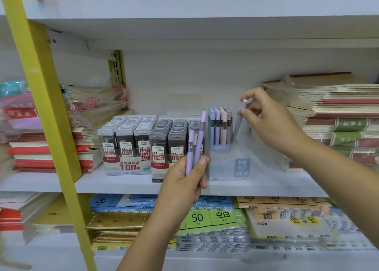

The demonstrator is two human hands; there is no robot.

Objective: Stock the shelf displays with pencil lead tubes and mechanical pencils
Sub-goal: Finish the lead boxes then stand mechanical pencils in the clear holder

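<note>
Grey tube (pixel 237 127) pinched in right grip (pixel 270 123), tilted in display box (pixel 229 169) (purple tubes (pixel 196 145) clasped in left grip (pixel 184 180)).

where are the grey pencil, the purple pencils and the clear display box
grey pencil (pixel 237 127), head view, mid barrel
purple pencils (pixel 199 140), head view, longer barrel
clear display box (pixel 242 167), head view, front label

Head cam, fwd & slightly down, close to shelf (pixel 123 184)

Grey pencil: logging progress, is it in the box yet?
Partly in: grey pencil leans, lower end inside clear box, right hand pinching its top.
</note>
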